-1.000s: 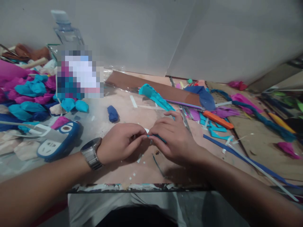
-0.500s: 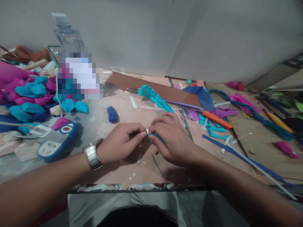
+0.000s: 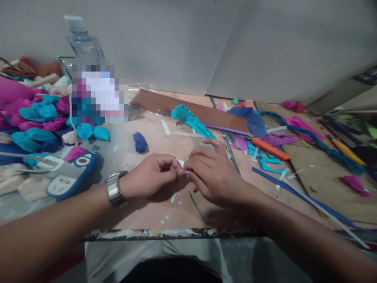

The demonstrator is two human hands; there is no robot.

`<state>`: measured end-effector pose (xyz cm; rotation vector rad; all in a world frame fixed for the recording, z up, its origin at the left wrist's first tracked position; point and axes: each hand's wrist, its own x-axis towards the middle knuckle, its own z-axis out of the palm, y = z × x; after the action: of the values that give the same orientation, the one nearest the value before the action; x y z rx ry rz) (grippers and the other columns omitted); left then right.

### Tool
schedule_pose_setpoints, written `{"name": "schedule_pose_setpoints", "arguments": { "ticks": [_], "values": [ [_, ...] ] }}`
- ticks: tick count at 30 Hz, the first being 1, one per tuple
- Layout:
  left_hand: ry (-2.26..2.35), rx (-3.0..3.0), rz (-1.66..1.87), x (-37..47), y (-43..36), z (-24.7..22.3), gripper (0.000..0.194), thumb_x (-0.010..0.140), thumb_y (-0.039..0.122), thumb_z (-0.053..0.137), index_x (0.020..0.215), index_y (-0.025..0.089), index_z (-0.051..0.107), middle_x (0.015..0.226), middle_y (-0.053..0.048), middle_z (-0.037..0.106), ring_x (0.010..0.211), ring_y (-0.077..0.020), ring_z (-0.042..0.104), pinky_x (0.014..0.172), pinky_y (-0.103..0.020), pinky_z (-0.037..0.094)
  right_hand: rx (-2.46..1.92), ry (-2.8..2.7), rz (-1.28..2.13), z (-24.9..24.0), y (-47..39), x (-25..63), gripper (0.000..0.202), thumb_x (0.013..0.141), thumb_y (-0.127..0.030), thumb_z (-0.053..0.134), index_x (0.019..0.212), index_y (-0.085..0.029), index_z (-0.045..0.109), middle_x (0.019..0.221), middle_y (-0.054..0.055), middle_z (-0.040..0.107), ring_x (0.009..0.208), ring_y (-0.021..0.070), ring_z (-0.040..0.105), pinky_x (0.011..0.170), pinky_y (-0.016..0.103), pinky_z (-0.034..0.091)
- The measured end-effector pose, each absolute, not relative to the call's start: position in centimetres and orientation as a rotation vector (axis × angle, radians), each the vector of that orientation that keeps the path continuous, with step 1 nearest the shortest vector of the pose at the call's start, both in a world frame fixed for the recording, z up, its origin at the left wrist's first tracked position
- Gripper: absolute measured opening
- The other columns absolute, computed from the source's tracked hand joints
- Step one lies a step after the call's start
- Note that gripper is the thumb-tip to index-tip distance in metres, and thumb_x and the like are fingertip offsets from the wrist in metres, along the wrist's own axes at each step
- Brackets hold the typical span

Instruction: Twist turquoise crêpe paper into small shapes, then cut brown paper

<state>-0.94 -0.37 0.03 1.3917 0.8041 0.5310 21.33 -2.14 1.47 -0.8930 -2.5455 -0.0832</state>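
At the middle of the table, my left hand (image 3: 151,175) and my right hand (image 3: 213,171) meet fingertip to fingertip. Both are closed in a pinch on a small piece of teal paper (image 3: 184,171), mostly hidden by the fingers. A white slip (image 3: 180,162) shows just behind the fingertips; whether it joins the teal piece I cannot tell. A dark blue paper bud (image 3: 140,142) lies behind my left hand. A curved turquoise crepe-paper piece (image 3: 191,120) lies beyond my right hand.
Turquoise and magenta paper buds (image 3: 38,129) are heaped at left, beside a blue-and-white power strip (image 3: 73,179) and a clear bottle (image 3: 84,43). An orange cutter (image 3: 269,148), turquoise scraps (image 3: 268,163) and a long blue strip (image 3: 297,192) lie at right, near cardboard (image 3: 326,188).
The left fingers have curled in more and the right hand has shifted slightly. Less of the teal paper shows now, and more of the white slip behind the fingertips.
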Motion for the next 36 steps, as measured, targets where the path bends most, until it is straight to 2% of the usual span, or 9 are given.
{"name": "schedule_pose_setpoints", "arguments": {
  "ticks": [4, 8, 12, 21, 24, 27, 30, 36],
  "values": [
    [0.866, 2.064, 0.651, -1.3, -0.4, 0.3, 0.023, 0.097, 0.029, 0.058, 0.079, 0.016, 0.066, 0.071, 0.0, 0.064, 0.064, -0.0117, 0.055, 0.062, -0.025, 0.04, -1.003, -2.517, 0.248, 1.5, -2.0, 21.2, 0.012, 0.101, -0.022, 0.056, 0.097, -0.019, 0.066, 0.094, 0.007, 0.072, 0.102, 0.0245, 0.062, 0.112, 0.052, 0.033],
    [0.731, 2.632, 0.754, -1.4, -0.3, -0.2, 0.019, 0.098, 0.021, 0.055, 0.084, 0.017, 0.067, 0.076, -0.002, 0.067, 0.073, -0.0158, 0.058, 0.068, -0.028, 0.042, -1.071, -2.471, 0.534, 1.6, -2.0, 21.3, 0.008, 0.097, -0.019, 0.059, 0.097, -0.019, 0.067, 0.1, 0.008, 0.071, 0.107, 0.0253, 0.06, 0.108, 0.05, 0.036],
    [0.613, 2.791, 0.739, -1.6, -0.1, -0.3, 0.021, 0.1, 0.014, 0.048, 0.091, 0.017, 0.067, 0.08, -0.004, 0.066, 0.075, -0.017, 0.058, 0.068, -0.029, 0.043, -1.067, -2.478, 0.616, 1.9, -2.0, 21.5, 0.011, 0.096, -0.016, 0.057, 0.1, -0.02, 0.067, 0.103, 0.008, 0.07, 0.108, 0.025, 0.059, 0.107, 0.05, 0.038],
    [0.459, 2.951, 0.711, -1.8, -0.3, 1.0, 0.031, 0.106, 0.019, 0.04, 0.091, 0.016, 0.067, 0.078, -0.006, 0.064, 0.074, -0.0195, 0.056, 0.067, -0.032, 0.045, -1.038, -2.514, 0.619, 2.3, -2.2, 21.4, 0.011, 0.096, -0.012, 0.053, 0.096, -0.02, 0.061, 0.104, 0.009, 0.069, 0.105, 0.0253, 0.058, 0.103, 0.049, 0.042],
    [0.523, 2.852, 0.779, -1.7, -0.2, 0.8, 0.028, 0.104, 0.02, 0.045, 0.088, 0.016, 0.067, 0.079, -0.006, 0.066, 0.074, -0.018, 0.057, 0.067, -0.031, 0.043, -1.053, -2.444, 0.644, 2.1, -2.3, 21.5, 0.008, 0.099, -0.017, 0.055, 0.1, -0.021, 0.062, 0.105, 0.008, 0.068, 0.107, 0.0247, 0.058, 0.103, 0.047, 0.043],
    [0.725, 2.504, 0.826, -1.7, -0.3, 0.7, 0.018, 0.1, 0.023, 0.058, 0.086, 0.016, 0.068, 0.077, -0.002, 0.068, 0.071, -0.0134, 0.058, 0.067, -0.026, 0.043, -1.038, -2.363, 0.6, 1.8, -2.3, 21.7, 0.008, 0.098, -0.022, 0.063, 0.106, -0.021, 0.063, 0.108, 0.007, 0.069, 0.109, 0.0238, 0.06, 0.104, 0.045, 0.042],
    [0.827, 2.152, 0.762, -1.6, -0.5, 0.8, 0.019, 0.099, 0.026, 0.062, 0.086, 0.016, 0.071, 0.074, 0.001, 0.068, 0.065, -0.0099, 0.057, 0.063, -0.022, 0.042, -1.028, -2.337, 0.559, 1.6, -2.3, 21.7, 0.012, 0.095, -0.025, 0.068, 0.105, -0.021, 0.065, 0.106, 0.007, 0.07, 0.108, 0.0237, 0.061, 0.103, 0.045, 0.041],
    [0.849, 1.807, 0.674, -1.1, -0.7, 0.6, 0.023, 0.097, 0.03, 0.063, 0.084, 0.014, 0.072, 0.075, -0.001, 0.071, 0.067, -0.0109, 0.06, 0.064, -0.021, 0.046, -0.995, -2.295, 0.534, 1.4, -2.3, 21.6, 0.008, 0.094, -0.026, 0.069, 0.099, -0.021, 0.065, 0.1, 0.005, 0.071, 0.102, 0.0221, 0.063, 0.102, 0.043, 0.042]
  ]
}}
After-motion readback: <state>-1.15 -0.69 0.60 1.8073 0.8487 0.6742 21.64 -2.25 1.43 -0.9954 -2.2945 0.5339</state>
